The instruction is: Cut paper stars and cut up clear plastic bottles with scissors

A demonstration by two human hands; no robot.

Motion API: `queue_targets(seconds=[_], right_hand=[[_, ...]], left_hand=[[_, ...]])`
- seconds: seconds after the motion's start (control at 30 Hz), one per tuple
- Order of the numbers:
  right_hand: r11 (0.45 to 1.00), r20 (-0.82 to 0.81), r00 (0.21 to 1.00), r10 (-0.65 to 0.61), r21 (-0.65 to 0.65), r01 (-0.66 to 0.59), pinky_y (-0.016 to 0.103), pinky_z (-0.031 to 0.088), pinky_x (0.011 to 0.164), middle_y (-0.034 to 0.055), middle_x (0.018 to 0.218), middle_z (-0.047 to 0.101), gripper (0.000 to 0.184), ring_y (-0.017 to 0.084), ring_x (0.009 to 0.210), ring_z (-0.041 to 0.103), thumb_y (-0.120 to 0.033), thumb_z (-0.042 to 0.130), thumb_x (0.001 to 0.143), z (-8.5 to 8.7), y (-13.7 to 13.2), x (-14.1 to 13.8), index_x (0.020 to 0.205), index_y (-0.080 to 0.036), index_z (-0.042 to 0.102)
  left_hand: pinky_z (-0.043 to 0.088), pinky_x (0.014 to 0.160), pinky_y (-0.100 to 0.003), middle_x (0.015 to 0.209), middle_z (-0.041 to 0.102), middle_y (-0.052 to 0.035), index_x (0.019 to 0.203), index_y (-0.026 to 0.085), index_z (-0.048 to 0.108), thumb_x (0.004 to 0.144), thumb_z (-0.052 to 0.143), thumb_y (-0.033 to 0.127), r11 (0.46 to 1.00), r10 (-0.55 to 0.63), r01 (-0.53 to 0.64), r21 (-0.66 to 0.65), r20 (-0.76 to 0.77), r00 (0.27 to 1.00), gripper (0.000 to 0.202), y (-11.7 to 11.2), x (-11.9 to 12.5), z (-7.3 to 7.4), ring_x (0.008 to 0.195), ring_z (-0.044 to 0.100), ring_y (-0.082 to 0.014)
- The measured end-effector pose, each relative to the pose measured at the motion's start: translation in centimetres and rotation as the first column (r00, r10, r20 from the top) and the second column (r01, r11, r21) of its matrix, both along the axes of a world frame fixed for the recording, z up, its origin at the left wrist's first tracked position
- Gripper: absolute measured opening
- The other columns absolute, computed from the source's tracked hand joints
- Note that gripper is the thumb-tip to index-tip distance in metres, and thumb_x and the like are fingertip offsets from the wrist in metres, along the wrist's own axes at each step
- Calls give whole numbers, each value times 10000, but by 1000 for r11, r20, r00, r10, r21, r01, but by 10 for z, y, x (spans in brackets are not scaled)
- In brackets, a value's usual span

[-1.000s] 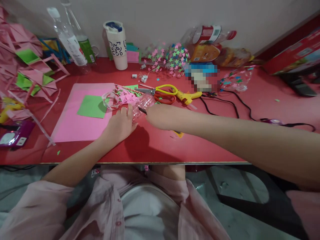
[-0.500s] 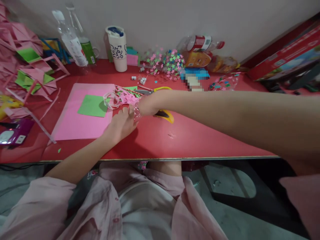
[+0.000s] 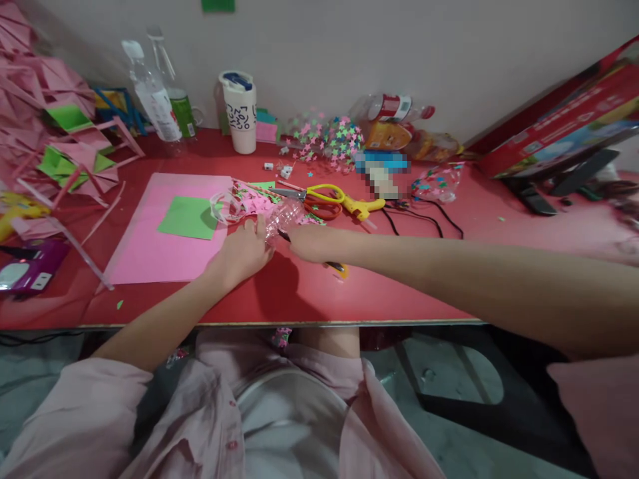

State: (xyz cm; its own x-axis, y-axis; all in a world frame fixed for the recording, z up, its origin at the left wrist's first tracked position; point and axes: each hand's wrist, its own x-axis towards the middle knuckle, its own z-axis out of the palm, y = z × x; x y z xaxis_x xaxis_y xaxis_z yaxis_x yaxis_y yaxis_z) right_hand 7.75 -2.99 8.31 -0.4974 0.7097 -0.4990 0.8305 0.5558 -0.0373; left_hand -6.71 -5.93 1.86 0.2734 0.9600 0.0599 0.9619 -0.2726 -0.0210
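Note:
My left hand rests low over the red table, its fingers closed against a clear, ridged plastic piece, possibly part of a bottle. From the right comes my right hand, curled round a slim yellow-and-black tool that looks like a craft knife. Its dark front end points at the plastic, and its yellow end shows below the wrist. Just behind lie open-handled scissors with yellow and red loops, beside small pink and green paper stars. A white-and-red strip coil sits near my left fingers.
A green square lies on a pink sheet at left. Behind stand a tumbler and a bottle. A yellow glue gun and black cords lie right. Folded pink paper shapes crowd the left.
My right hand has shifted slightly right and toward me, and the tool's dark front end now shows. The clear plastic is more exposed between my hands. The view has tilted up a little.

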Motion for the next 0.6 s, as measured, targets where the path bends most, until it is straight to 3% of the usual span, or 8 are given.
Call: queue_targets(seconds=[0.13, 0.23, 0.37, 0.5, 0.6], right_hand=[[998, 62, 996, -58, -24, 60, 313, 466, 626, 183, 737, 722, 308, 224, 627, 666, -81, 407, 869, 3, -3, 3, 1037, -29, 659], [999, 44, 998, -48, -6, 48, 300, 455, 635, 203, 833, 722, 289, 231, 697, 680, -73, 416, 862, 1, -3, 4, 1018, -37, 656], [998, -19, 998, -54, 13, 54, 302, 452, 655, 192, 879, 718, 285, 241, 760, 685, -86, 410, 866, -16, -4, 9, 1048, -71, 630], [995, -66, 995, -75, 63, 79, 310, 455, 669, 182, 935, 707, 330, 254, 831, 682, -259, 337, 955, -38, -6, 17, 1145, -99, 554], [992, -84, 993, -87, 89, 94, 311, 454, 676, 176, 916, 706, 347, 259, 853, 678, -281, 321, 961, -44, -8, 21, 1175, -92, 517]], left_hand=[[496, 788, -376, 1162, 556, -264, 1400, -19, 274, 885, 422, 419, 1000, 5, -5, -1, 21, 1000, 693, 0, 0, 0, 1007, 616, -319], [494, 795, -377, 1175, 556, -261, 1397, -10, 285, 881, 422, 431, 1000, 9, -9, -9, 24, 1000, 693, 0, -1, 0, 1012, 615, -323], [484, 822, -378, 1207, 550, -267, 1390, -2, 299, 862, 455, 436, 1000, 4, -4, -9, 45, 999, 703, 2, -3, 0, 1055, 600, -331], [474, 851, -393, 1236, 544, -280, 1390, -11, 299, 859, 450, 453, 1000, 13, -11, -20, 94, 996, 721, 8, -7, 0, 1100, 580, -345], [460, 891, -405, 1217, 572, -257, 1366, -7, 343, 855, 454, 459, 998, 22, -14, -55, 155, 988, 700, 14, -15, 1, 1116, 572, -338]])
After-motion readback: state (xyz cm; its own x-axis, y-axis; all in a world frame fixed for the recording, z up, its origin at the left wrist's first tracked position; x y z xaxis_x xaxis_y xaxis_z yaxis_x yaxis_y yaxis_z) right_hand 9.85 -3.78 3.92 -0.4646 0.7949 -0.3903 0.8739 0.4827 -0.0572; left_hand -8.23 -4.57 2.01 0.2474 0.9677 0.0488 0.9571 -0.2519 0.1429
